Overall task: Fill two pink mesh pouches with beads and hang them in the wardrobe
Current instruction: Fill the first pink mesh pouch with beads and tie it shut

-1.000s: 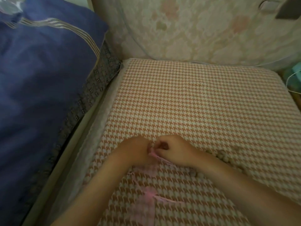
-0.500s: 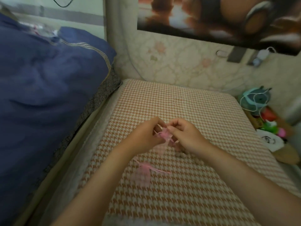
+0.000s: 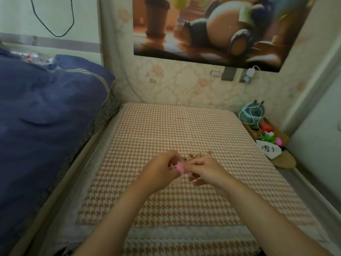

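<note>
A pink mesh pouch [image 3: 180, 166] is pinched at its top between my left hand [image 3: 160, 168] and my right hand [image 3: 206, 170], held a little above the houndstooth mat [image 3: 166, 130]. Its lower part hangs behind my hands and is mostly hidden. A small pile of brownish beads [image 3: 197, 155] lies on the mat just beyond my fingers. The second pouch is hidden under my left forearm; I cannot make it out.
A blue quilt [image 3: 46, 117] is bunched on the bed at the left. Plush toys and a white cable [image 3: 256, 115] crowd the right corner by the wall. A poster [image 3: 212, 28] hangs above.
The view has tilted up and pulled back. My hands have lifted the pouch off the mat and hold it between the fingertips; the second pouch has gone from sight under my left arm.
</note>
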The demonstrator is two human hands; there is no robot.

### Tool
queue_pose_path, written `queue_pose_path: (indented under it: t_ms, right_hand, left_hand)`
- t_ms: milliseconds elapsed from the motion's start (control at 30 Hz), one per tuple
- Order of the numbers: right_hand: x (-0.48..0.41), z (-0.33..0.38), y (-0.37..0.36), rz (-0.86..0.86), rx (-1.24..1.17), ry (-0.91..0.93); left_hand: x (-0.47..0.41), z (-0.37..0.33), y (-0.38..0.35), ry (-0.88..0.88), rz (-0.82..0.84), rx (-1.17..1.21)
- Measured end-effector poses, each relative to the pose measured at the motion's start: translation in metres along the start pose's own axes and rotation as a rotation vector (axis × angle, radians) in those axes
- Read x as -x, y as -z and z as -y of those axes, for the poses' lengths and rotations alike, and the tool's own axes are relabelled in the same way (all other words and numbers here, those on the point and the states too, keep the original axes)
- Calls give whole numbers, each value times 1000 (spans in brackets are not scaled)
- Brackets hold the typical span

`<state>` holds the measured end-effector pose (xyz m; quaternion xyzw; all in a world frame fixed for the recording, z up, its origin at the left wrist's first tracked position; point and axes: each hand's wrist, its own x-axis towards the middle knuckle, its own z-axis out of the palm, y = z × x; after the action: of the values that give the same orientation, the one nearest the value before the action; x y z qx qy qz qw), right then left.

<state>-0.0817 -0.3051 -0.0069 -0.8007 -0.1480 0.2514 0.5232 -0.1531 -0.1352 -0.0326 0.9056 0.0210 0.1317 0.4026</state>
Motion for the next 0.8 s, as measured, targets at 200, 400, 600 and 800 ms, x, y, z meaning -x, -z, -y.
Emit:
queue_pose_path:
  t_ms: [200,400,600,800]
  right_hand:
    - [-29,-25,8,-111,19,55]
    - [-62,-30,9,-194,96,155]
    - [-80,-51,3,-180,213,195]
    - [-82,-59,1,-118,359,379]
  left_hand:
    - [-18,5,-26,-64,-133,-131]
    - [-50,11,-42,187,-147,-40]
    - [-52,22,-47,229,-98,-64]
    - [-50,29,-49,515,-114,281]
